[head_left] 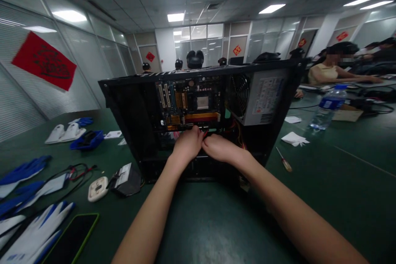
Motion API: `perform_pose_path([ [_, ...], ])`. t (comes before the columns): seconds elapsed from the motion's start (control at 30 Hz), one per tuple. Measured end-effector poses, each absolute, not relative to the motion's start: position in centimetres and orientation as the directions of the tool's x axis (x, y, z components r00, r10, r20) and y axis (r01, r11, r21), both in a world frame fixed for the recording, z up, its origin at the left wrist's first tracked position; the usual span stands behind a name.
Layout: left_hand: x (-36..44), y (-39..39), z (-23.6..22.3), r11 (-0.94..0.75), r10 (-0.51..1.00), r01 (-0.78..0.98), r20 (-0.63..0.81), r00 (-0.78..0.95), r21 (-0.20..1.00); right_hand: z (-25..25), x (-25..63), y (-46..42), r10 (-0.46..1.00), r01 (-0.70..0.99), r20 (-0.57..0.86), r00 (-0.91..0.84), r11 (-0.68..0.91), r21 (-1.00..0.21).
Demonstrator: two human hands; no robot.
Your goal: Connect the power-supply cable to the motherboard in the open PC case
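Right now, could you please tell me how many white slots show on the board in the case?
2: one white slot at the upper left of the board, the other white slot just right of it. The left hand and right hand may hide more.

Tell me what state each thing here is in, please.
Computer case: upright, side open
Power supply: seated inside the case
Left hand: fingers curled
Right hand: fingers curled
Water bottle: upright, capped
Phone: lying flat, screen dark
Screwdriver: lying on its side
Blue tray: holding black items
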State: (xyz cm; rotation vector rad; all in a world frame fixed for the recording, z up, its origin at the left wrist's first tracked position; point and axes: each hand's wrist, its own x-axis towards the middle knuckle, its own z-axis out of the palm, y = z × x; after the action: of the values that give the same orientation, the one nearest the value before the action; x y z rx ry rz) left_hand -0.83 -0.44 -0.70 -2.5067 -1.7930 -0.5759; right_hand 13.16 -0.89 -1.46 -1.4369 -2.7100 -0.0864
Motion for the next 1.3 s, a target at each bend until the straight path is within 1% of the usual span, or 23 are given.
perform_pose_path([
  [0.1, -1.1, -0.1, -0.9, -0.426, 0.881, 0.868, 0.337, 0.332, 0.256, -1.6, 13.3, -0.9, 0.84, 0.84, 0.083, -0.537, 0.541, -0.042],
  [0.17, -1.4, 0.1, -0.9, -0.468, 0.863, 0.828, 0.36, 0.353, 0.309, -1.7, 13.3, -1.0, 0.869, 0.864, 0.104, -0.484, 0.493, -0.101],
  [0.3, -1.8, 0.5, -0.8, -0.463, 0.88, 0.771, 0.332, 0.34, 0.437, -1.6, 13.4, -1.2, 0.906, 0.882, 0.157, -0.393, 0.42, -0.215],
  [0.4, -1.8, 0.8, -0.8, -0.457, 0.885, 0.752, 0.327, 0.331, 0.476, -1.6, 13.4, -1.2, 0.909, 0.878, 0.183, -0.375, 0.412, -0.243],
  [0.53, -1.5, 1.3, -0.8, -0.527, 0.836, 0.744, 0.41, 0.366, 0.411, -1.6, 13.4, -1.4, 0.909, 0.891, 0.205, -0.362, 0.402, -0.212],
  [0.63, -1.4, 1.3, -0.6, -0.568, 0.804, 0.733, 0.446, 0.394, 0.374, -1.5, 13.4, -1.5, 0.903, 0.891, 0.213, -0.373, 0.412, -0.188],
  [0.83, -1.5, 0.6, -0.3, -0.658, 0.743, 0.62, 0.499, 0.445, 0.427, -1.5, 13.4, -1.5, 0.917, 0.9, 0.209, -0.339, 0.38, -0.212],
  [0.9, -1.4, 0.5, -0.3, -0.645, 0.752, 0.658, 0.48, 0.453, 0.389, -1.6, 13.5, -1.4, 0.915, 0.897, 0.205, -0.346, 0.387, -0.214],
  [1.0, -1.1, 0.4, -0.3, -0.598, 0.782, 0.75, 0.409, 0.47, 0.281, -1.7, 13.6, -1.1, 0.912, 0.892, 0.184, -0.367, 0.401, -0.208],
  [1.1, -0.8, 0.0, -0.2, -0.493, 0.846, 0.85, 0.328, 0.42, 0.185, -1.7, 13.5, -1.1, 0.919, 0.9, 0.171, -0.354, 0.385, -0.204],
  [1.2, -0.6, -0.4, -0.2, -0.413, 0.884, 0.904, 0.289, 0.368, 0.113, -1.6, 13.6, -1.0, 0.933, 0.912, 0.145, -0.33, 0.355, -0.205],
  [1.23, -0.6, -0.5, -0.2, -0.412, 0.885, 0.906, 0.28, 0.372, 0.101, -1.5, 13.8, -0.9, 0.937, 0.917, 0.122, -0.328, 0.347, -0.196],
  [1.3, -0.6, -0.5, -0.2, -0.437, 0.877, 0.894, 0.266, 0.401, 0.095, -1.4, 14.3, -0.5, 0.938, 0.923, 0.028, -0.344, 0.344, -0.171],
])
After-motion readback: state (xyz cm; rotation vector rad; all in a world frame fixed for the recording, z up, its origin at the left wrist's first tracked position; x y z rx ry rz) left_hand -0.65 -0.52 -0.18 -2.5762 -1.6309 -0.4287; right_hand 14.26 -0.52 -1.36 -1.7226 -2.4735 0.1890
